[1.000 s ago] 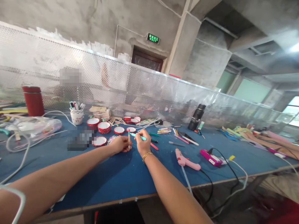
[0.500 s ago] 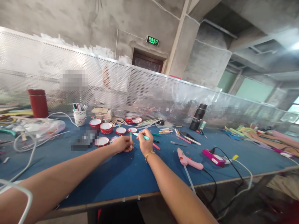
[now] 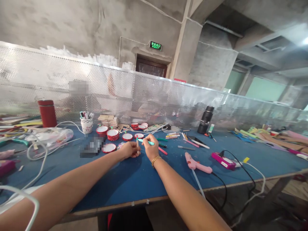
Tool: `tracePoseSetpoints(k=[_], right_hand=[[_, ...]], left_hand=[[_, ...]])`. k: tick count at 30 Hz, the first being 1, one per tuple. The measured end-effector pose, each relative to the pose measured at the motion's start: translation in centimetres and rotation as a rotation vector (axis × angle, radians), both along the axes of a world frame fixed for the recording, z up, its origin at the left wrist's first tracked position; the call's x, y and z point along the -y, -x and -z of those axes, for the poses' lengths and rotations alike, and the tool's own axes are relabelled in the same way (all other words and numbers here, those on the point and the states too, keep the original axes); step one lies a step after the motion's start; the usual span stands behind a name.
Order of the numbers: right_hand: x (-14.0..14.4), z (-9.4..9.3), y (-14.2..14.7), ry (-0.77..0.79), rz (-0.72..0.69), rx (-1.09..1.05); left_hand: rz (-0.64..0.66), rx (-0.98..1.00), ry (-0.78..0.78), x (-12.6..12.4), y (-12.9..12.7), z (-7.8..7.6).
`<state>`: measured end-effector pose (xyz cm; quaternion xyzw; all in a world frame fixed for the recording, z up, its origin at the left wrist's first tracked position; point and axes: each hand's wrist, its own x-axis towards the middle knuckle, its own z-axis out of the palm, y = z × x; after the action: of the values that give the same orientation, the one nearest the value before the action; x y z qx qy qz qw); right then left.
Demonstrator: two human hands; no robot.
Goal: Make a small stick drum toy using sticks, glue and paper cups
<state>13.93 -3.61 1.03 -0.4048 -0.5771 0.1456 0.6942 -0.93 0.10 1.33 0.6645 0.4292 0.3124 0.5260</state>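
**Stick and teal pen held over the blue mat**

"EXIT" is read in green letters on the sign (image 3: 155,46) above the door. A thin pale stick (image 3: 137,141) is pinched upright in the left hand (image 3: 130,149), whose fingers are curled closed around its lower end on the blue felt-like table (image 3: 134,179). A slim teal pen (image 3: 145,141) is gripped by the closed right hand (image 3: 150,149), its tip laid against the stick. Round red-rimmed lids (image 3: 112,133) are set just behind. A pink glue gun (image 3: 197,164) is laid to the right.

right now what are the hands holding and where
Left hand pinches a small stick near its lower end, upright; right hand grips a teal pen mid-barrel.
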Motion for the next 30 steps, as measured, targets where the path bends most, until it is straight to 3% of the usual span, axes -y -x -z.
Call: tracePoseSetpoints(k=[12,30], right_hand=[[-0.22,0.03,-0.04,0.002,0.042,0.023],[-0.6,0.27,-0.12,0.0,0.052,-0.013]], left_hand=[[-0.005,0.009,0.033,-0.94,-0.07,0.66],[-0.001,-0.027,0.046,-0.05,0.04,-0.19]])
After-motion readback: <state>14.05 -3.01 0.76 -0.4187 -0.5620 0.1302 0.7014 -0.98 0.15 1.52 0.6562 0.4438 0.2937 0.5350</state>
